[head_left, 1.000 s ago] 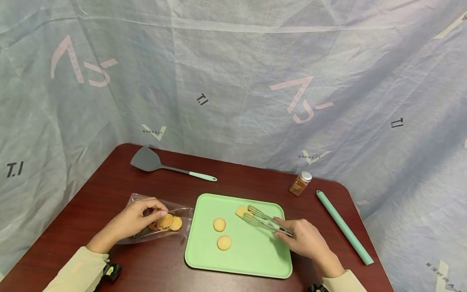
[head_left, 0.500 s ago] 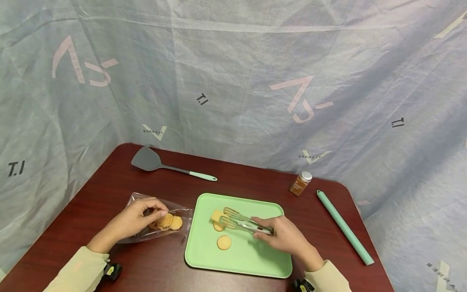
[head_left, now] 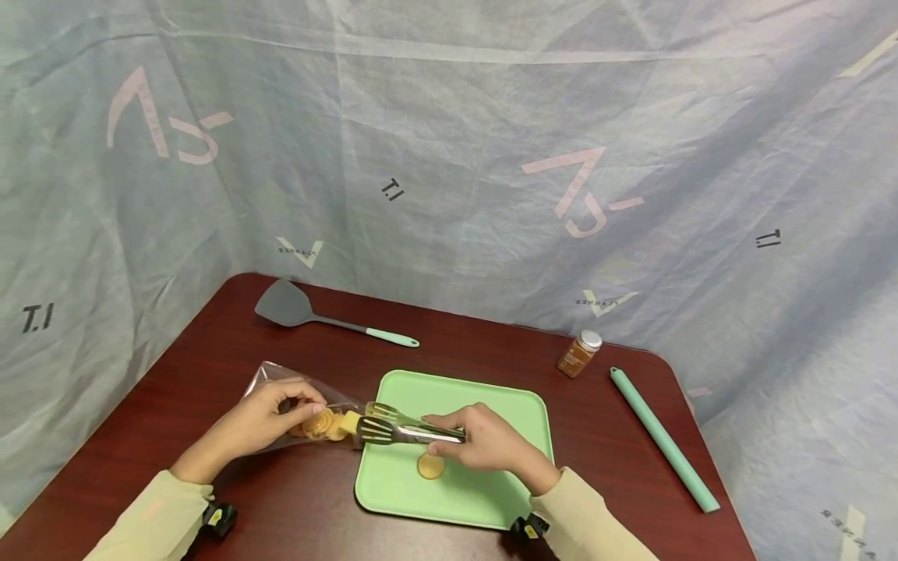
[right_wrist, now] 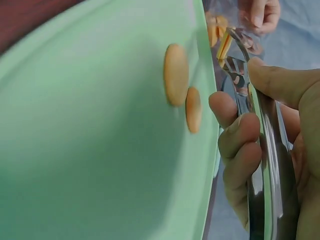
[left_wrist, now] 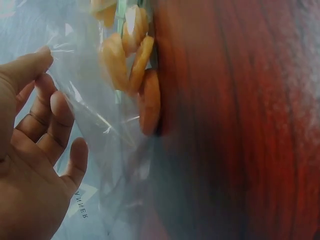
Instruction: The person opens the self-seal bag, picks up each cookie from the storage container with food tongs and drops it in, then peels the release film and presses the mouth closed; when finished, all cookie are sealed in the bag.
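My left hand [head_left: 263, 417] pinches the upper edge of a clear plastic bag [left_wrist: 107, 165] lying left of the green tray [head_left: 491, 495]. Several round cookies [left_wrist: 150, 102] are inside the bag. With my right hand [head_left: 484, 440] I grip metal tongs [head_left: 428, 433], which reach over the tray's left edge. A yellow square cookie [head_left: 349, 422] is between the tong tips, right at the bag's mouth. Two round cookies lie on the tray: in the right wrist view, one larger-looking cookie [right_wrist: 176, 75] and another cookie [right_wrist: 193, 110]. The tongs hide one of them in the head view.
A grey spatula [head_left: 284, 302] with a pale green handle lies at the back left of the dark red table [head_left: 295, 506]. Toward the back right stands a small brown jar [head_left: 578, 354] with a silver lid. A long green stick [head_left: 662, 440] lies along the right side.
My right hand has carried the tongs and square cookie leftward across the tray to the bag. The left hand stays at the bag, nearly still.
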A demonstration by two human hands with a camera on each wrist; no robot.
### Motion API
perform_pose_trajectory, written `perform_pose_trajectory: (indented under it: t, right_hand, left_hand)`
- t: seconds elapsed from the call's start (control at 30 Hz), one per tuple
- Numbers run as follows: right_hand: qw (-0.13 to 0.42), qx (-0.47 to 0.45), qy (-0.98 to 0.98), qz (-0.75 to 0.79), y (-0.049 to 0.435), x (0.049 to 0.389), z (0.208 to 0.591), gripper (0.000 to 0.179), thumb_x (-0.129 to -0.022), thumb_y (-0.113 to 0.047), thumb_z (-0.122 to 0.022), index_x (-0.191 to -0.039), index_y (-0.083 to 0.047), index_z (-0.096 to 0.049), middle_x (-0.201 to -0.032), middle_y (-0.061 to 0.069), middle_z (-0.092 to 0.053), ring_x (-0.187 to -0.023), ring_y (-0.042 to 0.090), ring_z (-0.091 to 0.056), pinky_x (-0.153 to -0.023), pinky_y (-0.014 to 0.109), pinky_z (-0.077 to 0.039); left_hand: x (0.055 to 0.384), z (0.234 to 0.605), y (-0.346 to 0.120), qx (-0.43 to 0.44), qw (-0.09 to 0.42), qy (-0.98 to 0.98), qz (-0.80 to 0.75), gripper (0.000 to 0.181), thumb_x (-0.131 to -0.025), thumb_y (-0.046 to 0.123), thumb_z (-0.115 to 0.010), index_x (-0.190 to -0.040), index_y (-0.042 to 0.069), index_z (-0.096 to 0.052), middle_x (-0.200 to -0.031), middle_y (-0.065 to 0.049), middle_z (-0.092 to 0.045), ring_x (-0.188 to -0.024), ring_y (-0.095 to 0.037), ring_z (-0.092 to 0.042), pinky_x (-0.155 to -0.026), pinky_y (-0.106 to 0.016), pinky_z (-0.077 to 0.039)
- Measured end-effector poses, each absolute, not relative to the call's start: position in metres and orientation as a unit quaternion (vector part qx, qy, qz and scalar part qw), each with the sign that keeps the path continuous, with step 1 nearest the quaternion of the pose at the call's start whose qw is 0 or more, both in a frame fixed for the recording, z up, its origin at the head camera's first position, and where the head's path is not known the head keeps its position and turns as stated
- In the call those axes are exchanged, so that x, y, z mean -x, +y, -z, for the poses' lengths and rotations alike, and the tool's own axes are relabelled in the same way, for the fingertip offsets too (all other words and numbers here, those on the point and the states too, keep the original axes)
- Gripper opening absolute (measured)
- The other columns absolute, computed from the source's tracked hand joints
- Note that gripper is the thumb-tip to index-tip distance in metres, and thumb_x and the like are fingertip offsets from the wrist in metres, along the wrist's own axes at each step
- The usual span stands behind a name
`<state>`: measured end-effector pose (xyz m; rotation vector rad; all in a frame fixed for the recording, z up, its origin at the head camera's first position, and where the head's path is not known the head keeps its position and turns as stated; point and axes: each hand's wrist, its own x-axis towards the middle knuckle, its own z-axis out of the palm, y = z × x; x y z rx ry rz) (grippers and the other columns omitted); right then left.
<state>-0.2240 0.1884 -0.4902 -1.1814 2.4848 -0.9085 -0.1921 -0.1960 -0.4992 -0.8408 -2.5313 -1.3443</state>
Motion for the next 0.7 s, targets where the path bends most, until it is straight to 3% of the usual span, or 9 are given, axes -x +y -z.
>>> perform_pose_trajectory:
  t: [0.1, 0.13, 0.27, 0.47, 0.57, 0.7]
  right_hand:
    - [0.138, 0.404, 0.843, 0.327, 0.180, 0.229, 0.490, 0.042, -0.094, -0.034, -0.076, -0.131, -0.016, -0.070, -0.121, -0.005, -0.070, -0.046, -0.003, -0.019, -0.046, 0.018, -0.028]
    - [0.142, 0.403, 0.841, 0.330, 0.178, 0.231, 0.490, 0.041, -0.094, -0.034, -0.077, -0.131, -0.016, -0.070, -0.124, -0.005, -0.069, -0.048, -0.002, -0.019, -0.046, 0.018, -0.028]
    - [0.163, 0.398, 0.830, 0.355, 0.178, 0.236, 0.488, 0.040, -0.093, -0.031, -0.077, -0.129, -0.015, -0.071, -0.126, -0.002, -0.068, -0.052, 0.000, -0.024, -0.048, 0.020, -0.028]
    - [0.173, 0.384, 0.831, 0.363, 0.187, 0.240, 0.488, 0.037, -0.093, -0.029, -0.078, -0.127, -0.017, -0.073, -0.127, -0.004, -0.067, -0.061, 0.003, -0.044, -0.053, 0.020, -0.033]
    - [0.167, 0.384, 0.836, 0.353, 0.187, 0.240, 0.488, 0.038, -0.093, -0.029, -0.078, -0.128, -0.016, -0.072, -0.126, -0.004, -0.068, -0.059, 0.002, -0.041, -0.053, 0.019, -0.032]
    - [0.163, 0.390, 0.841, 0.338, 0.182, 0.237, 0.487, 0.042, -0.092, -0.031, -0.078, -0.130, -0.014, -0.070, -0.126, -0.001, -0.068, -0.050, 0.000, -0.025, -0.049, 0.020, -0.029]
  left_hand:
    - [0.192, 0.499, -0.197, 0.280, 0.080, -0.847, 0.446, 0.009, -0.093, 0.010, -0.075, -0.096, 0.020, -0.076, -0.082, 0.013, -0.060, -0.072, -0.007, -0.054, -0.061, -0.024, -0.044]
    - [0.192, 0.499, -0.197, 0.279, 0.079, -0.847, 0.446, 0.010, -0.094, 0.010, -0.075, -0.096, 0.020, -0.076, -0.082, 0.013, -0.060, -0.072, -0.007, -0.054, -0.062, -0.024, -0.044]
    - [0.192, 0.499, -0.199, 0.276, 0.071, -0.847, 0.450, 0.011, -0.094, 0.011, -0.074, -0.097, 0.020, -0.076, -0.084, 0.012, -0.062, -0.074, -0.008, -0.055, -0.063, -0.025, -0.046]
    - [0.193, 0.499, -0.200, 0.275, 0.061, -0.845, 0.454, 0.011, -0.095, 0.010, -0.073, -0.099, 0.021, -0.075, -0.084, 0.011, -0.061, -0.071, -0.008, -0.055, -0.061, -0.026, -0.046]
    - [0.193, 0.500, -0.199, 0.276, 0.059, -0.844, 0.457, 0.011, -0.095, 0.010, -0.073, -0.099, 0.020, -0.075, -0.085, 0.010, -0.061, -0.071, -0.009, -0.055, -0.060, -0.026, -0.046]
    - [0.195, 0.501, -0.197, 0.277, 0.063, -0.844, 0.455, 0.010, -0.095, 0.010, -0.073, -0.097, 0.020, -0.075, -0.084, 0.010, -0.062, -0.073, -0.008, -0.055, -0.061, -0.025, -0.046]
